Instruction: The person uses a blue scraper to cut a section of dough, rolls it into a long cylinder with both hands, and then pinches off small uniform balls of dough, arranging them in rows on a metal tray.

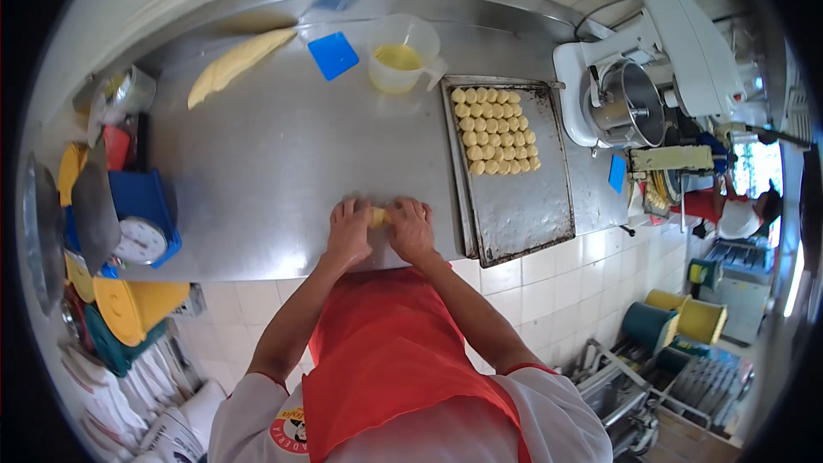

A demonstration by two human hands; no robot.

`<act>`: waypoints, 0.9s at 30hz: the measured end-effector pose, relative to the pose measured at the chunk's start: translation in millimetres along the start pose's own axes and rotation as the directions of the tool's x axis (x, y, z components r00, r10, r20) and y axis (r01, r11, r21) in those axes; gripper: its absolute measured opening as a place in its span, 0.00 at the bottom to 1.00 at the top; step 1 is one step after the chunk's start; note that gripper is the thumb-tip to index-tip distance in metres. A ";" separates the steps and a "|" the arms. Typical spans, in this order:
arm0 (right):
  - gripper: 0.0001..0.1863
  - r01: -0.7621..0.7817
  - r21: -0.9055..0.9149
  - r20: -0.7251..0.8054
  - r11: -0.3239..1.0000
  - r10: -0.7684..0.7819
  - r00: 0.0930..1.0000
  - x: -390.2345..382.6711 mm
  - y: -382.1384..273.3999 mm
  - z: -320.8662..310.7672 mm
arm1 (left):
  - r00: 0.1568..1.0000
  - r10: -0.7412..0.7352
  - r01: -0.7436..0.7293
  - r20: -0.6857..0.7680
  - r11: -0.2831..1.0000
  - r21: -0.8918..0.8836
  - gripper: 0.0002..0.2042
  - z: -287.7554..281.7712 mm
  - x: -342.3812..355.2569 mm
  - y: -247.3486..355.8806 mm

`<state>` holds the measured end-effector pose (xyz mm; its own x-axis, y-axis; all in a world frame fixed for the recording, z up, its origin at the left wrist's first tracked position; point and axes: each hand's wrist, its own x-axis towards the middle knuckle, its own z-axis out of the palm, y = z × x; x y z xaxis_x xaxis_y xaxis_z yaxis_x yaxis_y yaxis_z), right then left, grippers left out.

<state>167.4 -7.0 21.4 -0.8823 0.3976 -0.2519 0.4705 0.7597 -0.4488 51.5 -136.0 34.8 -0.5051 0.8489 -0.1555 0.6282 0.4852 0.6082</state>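
A small piece of yellow dough [378, 218] lies on the steel table near its front edge, between my two hands. My left hand [349, 230] curls over the dough's left end, and my right hand [411, 228] covers the right end. Only the dough's middle shows; the rest is under my fingers. To the right, a dark-edged baking tray [525, 214] carries rows of small round dough pieces [495, 132] in its far left part. A long strip of dough [236, 64] rests at the table's far left.
A blue scraper [333, 55] lies beside a clear jug [405, 51] of yellow liquid at the back. A stand mixer [630, 103] stands far right, near another blue scraper [617, 173]. At left is a blue dial scale [141, 236]. Another person [737, 214] is at the far right.
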 end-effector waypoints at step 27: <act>0.32 0.051 -0.166 -0.072 0.985 -0.064 0.995 16.5 4.0 51.1 | 0.978 -0.189 0.201 -0.086 0.963 0.176 0.29 57.9 8.2 -8.5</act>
<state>155.4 -23.8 -28.4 -0.9091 0.3845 -0.1604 0.4163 0.8540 -0.3120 76.2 -121.0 -16.7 -0.6635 0.7209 -0.2002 0.6079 0.6755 0.4173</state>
